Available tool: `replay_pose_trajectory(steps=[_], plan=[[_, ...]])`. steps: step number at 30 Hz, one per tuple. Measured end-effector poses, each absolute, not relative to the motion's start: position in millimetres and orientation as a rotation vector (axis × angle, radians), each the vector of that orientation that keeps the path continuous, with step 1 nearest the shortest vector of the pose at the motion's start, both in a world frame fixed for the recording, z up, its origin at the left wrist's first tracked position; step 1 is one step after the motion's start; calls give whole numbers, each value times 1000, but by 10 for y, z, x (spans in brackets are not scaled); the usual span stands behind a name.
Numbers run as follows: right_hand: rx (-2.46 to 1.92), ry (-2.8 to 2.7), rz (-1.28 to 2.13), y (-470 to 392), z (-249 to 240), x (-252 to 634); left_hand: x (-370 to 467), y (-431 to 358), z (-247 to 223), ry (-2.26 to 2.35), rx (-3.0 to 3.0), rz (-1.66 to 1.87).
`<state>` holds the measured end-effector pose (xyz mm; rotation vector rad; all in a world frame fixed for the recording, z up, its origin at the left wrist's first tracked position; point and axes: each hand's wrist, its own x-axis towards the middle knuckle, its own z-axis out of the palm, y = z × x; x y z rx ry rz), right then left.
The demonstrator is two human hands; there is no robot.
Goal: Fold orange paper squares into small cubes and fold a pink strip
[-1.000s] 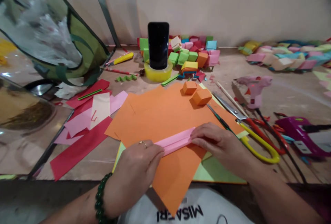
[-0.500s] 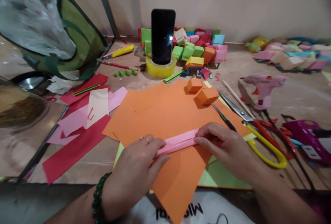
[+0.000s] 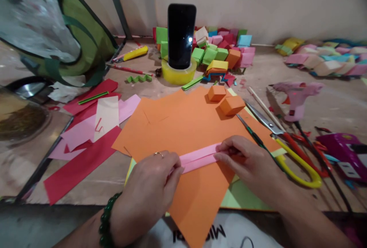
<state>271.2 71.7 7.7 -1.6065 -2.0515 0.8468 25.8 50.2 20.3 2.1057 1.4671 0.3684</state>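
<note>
A pink folded paper strip (image 3: 199, 158) stretches between my two hands, with a lengthwise fold line showing along it. My left hand (image 3: 153, 192) pinches its left end between thumb and fingers; a ring and a green bead bracelet are on this arm. At the other end, my right hand (image 3: 243, 160) grips the strip between thumb and fingertips. Beneath lie orange paper sheets (image 3: 172, 125), over pale green paper (image 3: 246, 196). Two small orange folded paper boxes (image 3: 231, 105) sit on the far right part of the orange paper.
Scissors (image 3: 275, 129), a green-handled craft tool (image 3: 254, 135), a pink glue gun (image 3: 299, 97) and a purple device (image 3: 344, 150) lie on the right. Red paper (image 3: 83, 164) is on the left. Behind, a phone (image 3: 181, 36) stands in a tape roll (image 3: 177, 75), before colourful folded pieces (image 3: 212, 53).
My left thumb has closed in against the fingers on the strip's left end, and more of the strip's face shows. My right hand keeps its grip. The view has shifted slightly.
</note>
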Motion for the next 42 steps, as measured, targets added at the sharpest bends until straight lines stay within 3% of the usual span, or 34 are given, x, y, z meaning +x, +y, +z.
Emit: replay_pose_trajectory(steps=[27,30,33,37,42], plan=[[-1627,-2090,630,731,-13,2724,268,466,204,1445,2261,250],[-1498,-2157,309,699,-6,2692,268,449,152,1394,2457,212],[-1089,-2412,-48,668,44,2625,268,451,121,1327,2607,172],[-665,-2695,23,672,120,2583,259,441,131,1265,2702,139],[-796,-2632,126,702,69,2798,241,338,208,1240,2739,114]])
